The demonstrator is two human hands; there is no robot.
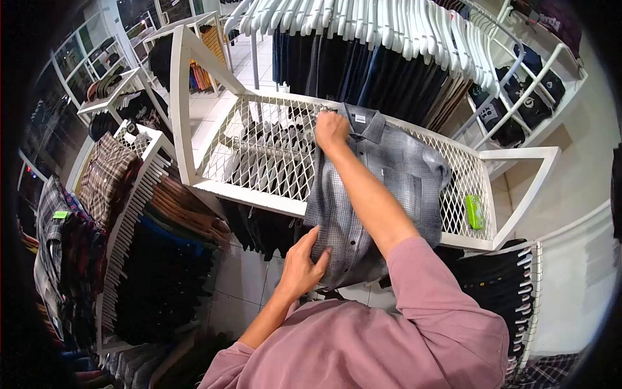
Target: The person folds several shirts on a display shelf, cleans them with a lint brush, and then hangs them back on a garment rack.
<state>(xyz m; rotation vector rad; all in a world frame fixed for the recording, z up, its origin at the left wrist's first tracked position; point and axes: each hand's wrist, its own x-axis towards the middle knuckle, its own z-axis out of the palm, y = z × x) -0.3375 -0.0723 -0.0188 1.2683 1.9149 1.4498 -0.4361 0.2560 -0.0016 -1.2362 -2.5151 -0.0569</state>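
Observation:
A grey plaid button-up shirt [405, 178] lies front side up across the white mesh rack shelf [262, 202], its lower part hanging over the near edge. A small white label shows inside the collar. My right hand [332, 131] is closed in a fist on the shirt beside the collar, with a bit of fabric at its knuckles. Lower down, my left hand [303, 264] is open at the shirt's left edge, thumb and fingers apart, fingertips right at the fabric.
A green packet [474, 212] lies on the shelf's right end. Behind it, white hangers [389, 26] carry dark trousers. Folded plaid shirts [107, 175] top a hanging rack on the left. Black garments [495, 279] hang at lower right, and caps [538, 97] sit on a wall rack.

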